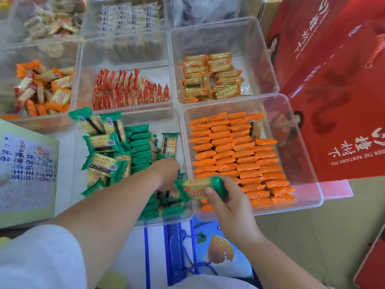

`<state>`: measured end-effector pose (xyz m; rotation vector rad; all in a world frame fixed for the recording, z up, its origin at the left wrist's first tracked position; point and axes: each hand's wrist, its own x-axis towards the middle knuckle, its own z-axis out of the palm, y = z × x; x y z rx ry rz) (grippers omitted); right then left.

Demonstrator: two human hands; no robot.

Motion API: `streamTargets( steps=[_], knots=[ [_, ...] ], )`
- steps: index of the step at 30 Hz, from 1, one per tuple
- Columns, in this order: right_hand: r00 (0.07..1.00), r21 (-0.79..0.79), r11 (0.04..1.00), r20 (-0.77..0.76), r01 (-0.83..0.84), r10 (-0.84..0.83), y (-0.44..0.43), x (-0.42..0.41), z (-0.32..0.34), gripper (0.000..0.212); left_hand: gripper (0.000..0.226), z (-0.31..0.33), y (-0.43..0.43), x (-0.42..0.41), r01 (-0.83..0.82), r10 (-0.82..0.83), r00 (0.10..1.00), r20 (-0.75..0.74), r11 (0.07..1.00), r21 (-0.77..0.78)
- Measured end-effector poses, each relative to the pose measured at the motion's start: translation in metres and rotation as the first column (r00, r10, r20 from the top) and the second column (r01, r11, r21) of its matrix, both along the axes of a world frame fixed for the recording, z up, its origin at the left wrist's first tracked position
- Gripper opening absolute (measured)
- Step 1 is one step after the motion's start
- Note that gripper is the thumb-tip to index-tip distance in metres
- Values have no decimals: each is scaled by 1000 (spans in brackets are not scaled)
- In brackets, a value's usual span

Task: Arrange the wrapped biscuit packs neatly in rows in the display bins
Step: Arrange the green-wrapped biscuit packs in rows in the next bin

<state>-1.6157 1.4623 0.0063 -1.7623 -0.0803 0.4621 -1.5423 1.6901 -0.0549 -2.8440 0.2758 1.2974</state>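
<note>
The right hand (227, 205) is closed around one green-wrapped biscuit pack (201, 189), thumb across its printed face and fingers curled behind its right end; the pack lies roughly level, held just above the wall between the two nearest clear bins. The left hand (166, 174) reaches down into the green bin (183, 215), fingers bent in among the packs there (its fingertips are buried, so I cannot tell whether it grips one or only presses against them).

In that bin the green packs (141, 147) stand on edge in rows along the middle and near side, while several more lie loose and flat in a heap on the left, barcodes up. The neighbouring bin (312, 184) to the right holds orange packs (239, 155) set on edge in tidy rows, with one pack lying face-up at the far corner. Behind these, further bins hold red packs (129, 90) standing in rows, yellow-and-orange packs (212, 76) loosely stacked, and a jumble of orange-ended packs (43, 88) at far left.
</note>
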Motion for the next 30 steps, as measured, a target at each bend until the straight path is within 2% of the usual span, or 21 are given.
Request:
streamTargets(
  steps=[4,9,14,17,20,22,25,27,30],
  knots=[
    [1000,6,1000,-3,5,-5,2,-2,1,11,23,15,1,-18,-136,142,988,53,985,-106],
    [1000,4,1000,15,10,-10,-2,-3,2,14,27,33,5,-53,-126,146,983,107,977,-173],
    [999,-25,1000,36,8,-8,-8,-5,4,16,35,48,-3,-80,-39,78,960,269,988,-148],
    [998,-67,998,61,15,-11,-12,-3,5,9,48,47,-7,-101,-171,241,923,300,955,-240],
    [998,-107,994,67,27,-20,-9,3,10,12,48,41,-5,-123,-350,469,839,277,854,-384],
    [995,-127,992,97,21,-8,-3,10,16,9,51,38,-2,-132,-394,543,794,273,802,-450],
    [978,-179,983,196,-30,65,13,27,30,14,55,36,-1,-141,-322,465,831,306,850,-417],
    [946,-241,965,276,-103,170,31,39,39,22,56,37,-2,-148,-274,411,854,321,877,-394],
    [823,-465,852,369,-240,433,65,53,42,22,61,37,-1,-158,-197,313,880,357,925,-324]
  ],
)
